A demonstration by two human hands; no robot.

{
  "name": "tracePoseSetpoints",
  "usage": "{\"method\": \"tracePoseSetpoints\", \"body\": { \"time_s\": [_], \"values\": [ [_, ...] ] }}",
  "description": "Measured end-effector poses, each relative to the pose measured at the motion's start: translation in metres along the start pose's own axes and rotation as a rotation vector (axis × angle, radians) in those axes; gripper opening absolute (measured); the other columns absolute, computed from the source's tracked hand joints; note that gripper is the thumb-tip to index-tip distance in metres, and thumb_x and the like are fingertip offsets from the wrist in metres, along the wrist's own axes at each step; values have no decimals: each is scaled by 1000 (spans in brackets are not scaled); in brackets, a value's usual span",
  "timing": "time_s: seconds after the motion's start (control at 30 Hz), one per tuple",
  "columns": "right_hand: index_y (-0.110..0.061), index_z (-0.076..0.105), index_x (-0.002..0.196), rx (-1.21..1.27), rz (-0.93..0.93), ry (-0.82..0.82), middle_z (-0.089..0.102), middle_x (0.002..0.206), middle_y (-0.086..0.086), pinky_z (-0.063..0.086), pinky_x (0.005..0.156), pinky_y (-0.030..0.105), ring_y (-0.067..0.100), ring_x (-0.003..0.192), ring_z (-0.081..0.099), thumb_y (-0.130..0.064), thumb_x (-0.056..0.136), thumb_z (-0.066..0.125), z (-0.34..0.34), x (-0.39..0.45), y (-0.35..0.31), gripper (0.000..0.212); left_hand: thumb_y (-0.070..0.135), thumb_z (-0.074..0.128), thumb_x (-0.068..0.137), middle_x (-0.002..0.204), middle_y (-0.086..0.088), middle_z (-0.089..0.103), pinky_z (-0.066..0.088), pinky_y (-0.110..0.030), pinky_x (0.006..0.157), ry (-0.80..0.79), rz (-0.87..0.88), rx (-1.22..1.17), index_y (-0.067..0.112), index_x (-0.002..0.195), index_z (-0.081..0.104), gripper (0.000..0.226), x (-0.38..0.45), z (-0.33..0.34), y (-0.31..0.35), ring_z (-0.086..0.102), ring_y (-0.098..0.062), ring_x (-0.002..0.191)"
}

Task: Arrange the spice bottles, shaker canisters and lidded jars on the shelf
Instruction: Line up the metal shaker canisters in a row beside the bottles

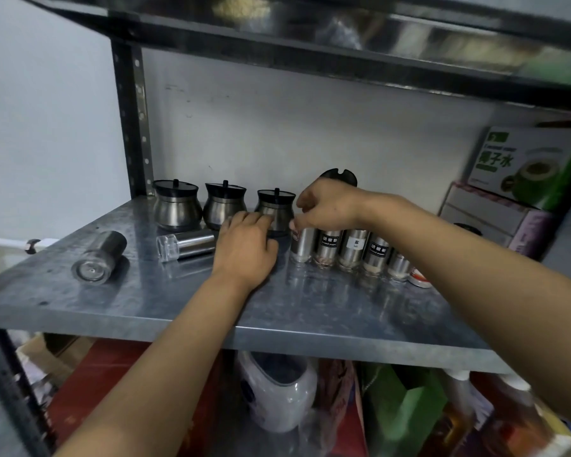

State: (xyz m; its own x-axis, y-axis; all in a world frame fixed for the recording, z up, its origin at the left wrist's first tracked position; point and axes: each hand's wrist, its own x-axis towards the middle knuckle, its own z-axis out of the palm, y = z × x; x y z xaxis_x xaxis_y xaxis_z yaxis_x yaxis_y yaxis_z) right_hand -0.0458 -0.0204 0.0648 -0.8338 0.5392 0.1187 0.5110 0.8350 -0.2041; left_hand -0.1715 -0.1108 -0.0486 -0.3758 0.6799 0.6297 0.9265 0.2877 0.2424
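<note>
Pinching the end bottle (301,246) top with right hand (327,206), standing it beside the row on the shelf (178,301). Closing left hand (244,249) around the third jar (275,207) base. Risking toppling neighbouring bottles through crowding.

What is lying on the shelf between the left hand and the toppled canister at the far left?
In the head view, one shaker canister lies on its side there, its clear end pointing left.

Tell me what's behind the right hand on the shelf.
A black notched lid pokes up behind the right hand. Whatever it belongs to is covered by the hand.
</note>
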Motion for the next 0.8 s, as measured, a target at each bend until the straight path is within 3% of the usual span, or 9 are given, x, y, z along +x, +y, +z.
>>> {"method": "tracePoseSetpoints", "body": {
  "time_s": [0.07, 0.17, 0.33, 0.8],
  "values": [
    [-8, 67, 113, -66, 28, 73, 70, 113, 7, 53, 92, 40, 25, 104, 65, -48, 82, 69, -1, 1, 0, 51, 24, 49, 84, 142, -9, 47, 28, -46, 112, -8, 3, 1, 15, 136, 46, 53, 0, -1, 0, 35, -29, 133],
    [-13, 72, 102, -129, 27, 86, 73, 100, 5, 55, 85, 35, 23, 93, 66, -46, 81, 71, -4, 1, 1, 40, 23, 50, 83, 150, -9, 37, 23, -45, 115, -12, 1, -1, 14, 139, 42, 57, 0, -2, 1, 28, -29, 138],
    [-13, 76, 95, -33, 27, 51, 74, 94, 4, 56, 83, 32, 20, 91, 67, -27, 78, 75, -5, -4, -1, 21, 16, 53, 80, 136, -11, 49, 35, -44, 105, 15, -9, -20, 8, 125, 52, 45, -1, -2, 0, 40, -30, 128],
    [-14, 73, 87, 25, 24, 87, 73, 89, 3, 58, 82, 40, 20, 87, 67, -28, 79, 68, -1, -2, -5, 16, 14, 52, 79, 107, -11, 57, 45, -42, 84, 55, 1, -33, 8, 102, 56, 25, -1, -13, -4, 50, -30, 104]
  ]
}}
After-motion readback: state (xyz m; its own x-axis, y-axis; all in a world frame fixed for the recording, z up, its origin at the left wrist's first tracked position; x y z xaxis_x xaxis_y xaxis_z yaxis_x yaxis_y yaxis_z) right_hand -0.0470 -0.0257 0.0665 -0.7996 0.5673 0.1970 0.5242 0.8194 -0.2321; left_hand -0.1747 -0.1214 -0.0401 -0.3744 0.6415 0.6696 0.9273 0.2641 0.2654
